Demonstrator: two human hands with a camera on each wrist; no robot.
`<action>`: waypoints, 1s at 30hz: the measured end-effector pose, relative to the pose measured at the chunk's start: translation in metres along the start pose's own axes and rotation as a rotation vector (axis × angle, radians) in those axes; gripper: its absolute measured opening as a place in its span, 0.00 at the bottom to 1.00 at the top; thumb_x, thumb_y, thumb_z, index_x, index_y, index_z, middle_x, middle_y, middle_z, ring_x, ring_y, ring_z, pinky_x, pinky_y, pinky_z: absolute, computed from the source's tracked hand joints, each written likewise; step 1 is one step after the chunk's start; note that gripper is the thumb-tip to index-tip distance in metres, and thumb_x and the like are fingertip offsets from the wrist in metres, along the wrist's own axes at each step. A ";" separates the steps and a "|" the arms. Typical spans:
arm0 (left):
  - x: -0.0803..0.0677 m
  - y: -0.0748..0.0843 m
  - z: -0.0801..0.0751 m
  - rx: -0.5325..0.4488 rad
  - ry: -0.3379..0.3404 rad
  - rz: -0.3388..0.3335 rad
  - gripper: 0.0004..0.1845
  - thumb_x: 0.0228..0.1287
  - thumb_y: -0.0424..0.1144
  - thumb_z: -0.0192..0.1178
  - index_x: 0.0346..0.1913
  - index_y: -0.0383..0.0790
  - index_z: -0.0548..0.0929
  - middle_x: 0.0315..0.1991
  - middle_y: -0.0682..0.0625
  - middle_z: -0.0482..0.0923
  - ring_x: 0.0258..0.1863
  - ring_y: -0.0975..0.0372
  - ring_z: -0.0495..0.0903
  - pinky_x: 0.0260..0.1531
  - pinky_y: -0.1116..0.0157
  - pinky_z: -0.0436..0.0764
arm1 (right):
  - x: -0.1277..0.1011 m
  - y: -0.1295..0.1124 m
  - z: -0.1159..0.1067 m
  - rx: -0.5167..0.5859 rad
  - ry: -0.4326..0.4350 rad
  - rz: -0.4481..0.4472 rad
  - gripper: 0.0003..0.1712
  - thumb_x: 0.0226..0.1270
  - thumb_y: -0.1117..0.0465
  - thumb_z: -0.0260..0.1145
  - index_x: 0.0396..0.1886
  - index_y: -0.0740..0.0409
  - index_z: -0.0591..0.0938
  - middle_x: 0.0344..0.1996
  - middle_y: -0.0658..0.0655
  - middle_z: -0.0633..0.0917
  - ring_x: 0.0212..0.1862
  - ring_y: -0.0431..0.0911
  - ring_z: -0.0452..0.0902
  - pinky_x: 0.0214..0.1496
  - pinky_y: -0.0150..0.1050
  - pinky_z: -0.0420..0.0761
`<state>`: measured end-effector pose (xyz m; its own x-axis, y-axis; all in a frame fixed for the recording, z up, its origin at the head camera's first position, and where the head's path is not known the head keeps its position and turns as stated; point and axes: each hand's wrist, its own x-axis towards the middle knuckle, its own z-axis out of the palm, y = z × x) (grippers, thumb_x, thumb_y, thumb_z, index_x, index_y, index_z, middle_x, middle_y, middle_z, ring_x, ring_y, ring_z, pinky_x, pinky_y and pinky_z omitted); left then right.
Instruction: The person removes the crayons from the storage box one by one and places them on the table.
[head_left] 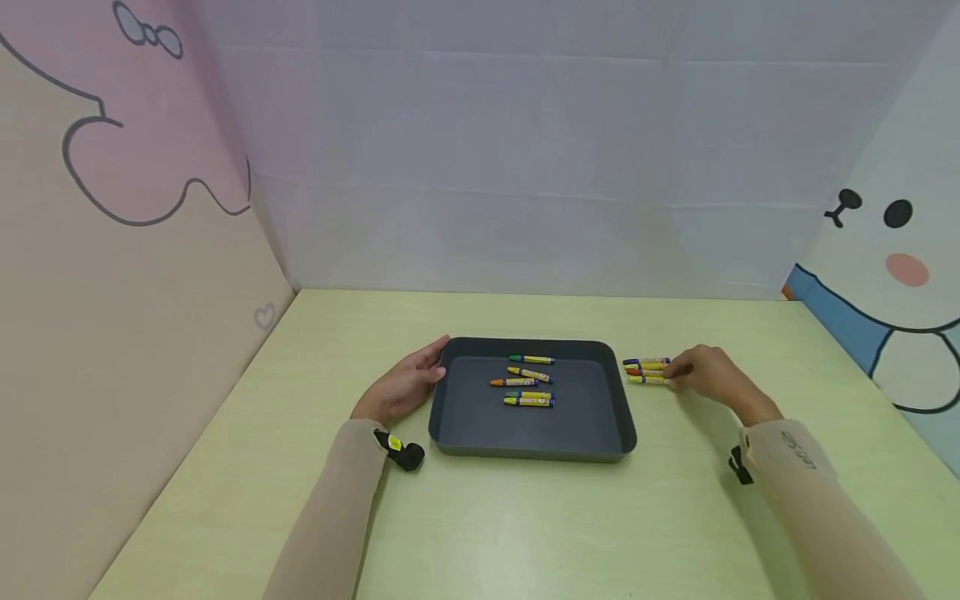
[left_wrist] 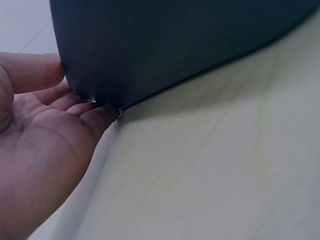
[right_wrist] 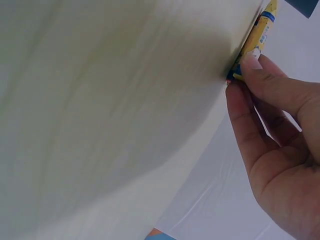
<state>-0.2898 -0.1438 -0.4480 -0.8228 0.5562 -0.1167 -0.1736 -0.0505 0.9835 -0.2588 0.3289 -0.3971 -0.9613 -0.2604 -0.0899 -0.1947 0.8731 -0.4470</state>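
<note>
Pinching w/ nearer R hand (head_left: 707, 373) blunt end of yellow crayon (right_wrist: 257, 40) just R of gray rect. tray (head_left: 588, 421), pointing lengthwise L twd it; holding tray's L edge w/ L hand (head_left: 401, 389).

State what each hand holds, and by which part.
The left hand holds the tray by its left side; the right hand pinches a yellow crayon near its blunt end.

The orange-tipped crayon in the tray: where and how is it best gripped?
Probably pinch the orange-tipped crayon near its tip, from above and left: that end juts out freely, while its blunt end lies close to the slanting yellow-tipped crayon.
</note>
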 end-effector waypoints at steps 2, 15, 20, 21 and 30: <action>0.000 0.000 0.001 -0.001 0.001 -0.001 0.39 0.71 0.24 0.43 0.77 0.42 0.38 0.78 0.49 0.27 0.77 0.57 0.26 0.75 0.56 0.35 | 0.000 0.001 0.000 0.005 -0.002 0.007 0.09 0.59 0.68 0.68 0.39 0.68 0.87 0.42 0.71 0.85 0.48 0.66 0.78 0.47 0.54 0.80; -0.001 0.000 0.000 0.000 0.007 -0.003 0.39 0.71 0.23 0.43 0.77 0.42 0.38 0.78 0.49 0.27 0.77 0.57 0.26 0.75 0.56 0.35 | 0.003 0.008 0.004 0.041 -0.003 0.035 0.08 0.60 0.68 0.67 0.38 0.68 0.86 0.38 0.67 0.86 0.42 0.60 0.80 0.43 0.49 0.81; 0.000 -0.003 -0.001 -0.004 0.003 0.000 0.39 0.71 0.23 0.43 0.78 0.43 0.38 0.78 0.50 0.27 0.77 0.57 0.26 0.75 0.56 0.35 | 0.003 0.008 0.006 0.036 0.007 0.024 0.08 0.61 0.68 0.67 0.38 0.68 0.86 0.36 0.65 0.86 0.40 0.59 0.81 0.43 0.49 0.80; 0.000 -0.003 -0.001 -0.005 0.001 0.001 0.39 0.71 0.24 0.43 0.78 0.42 0.38 0.78 0.49 0.27 0.77 0.57 0.26 0.75 0.56 0.36 | 0.002 0.008 0.006 0.035 0.009 0.021 0.08 0.61 0.68 0.67 0.38 0.68 0.86 0.35 0.65 0.86 0.40 0.58 0.81 0.42 0.49 0.80; 0.000 -0.001 0.000 -0.011 -0.007 0.005 0.39 0.72 0.24 0.43 0.77 0.42 0.37 0.78 0.50 0.27 0.77 0.57 0.26 0.75 0.56 0.35 | 0.001 0.005 0.006 0.009 0.033 0.013 0.07 0.61 0.68 0.67 0.36 0.68 0.86 0.33 0.63 0.86 0.37 0.54 0.81 0.40 0.49 0.80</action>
<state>-0.2897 -0.1438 -0.4493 -0.8201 0.5614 -0.1108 -0.1752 -0.0621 0.9826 -0.2598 0.3302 -0.4050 -0.9698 -0.2349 -0.0664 -0.1802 0.8725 -0.4542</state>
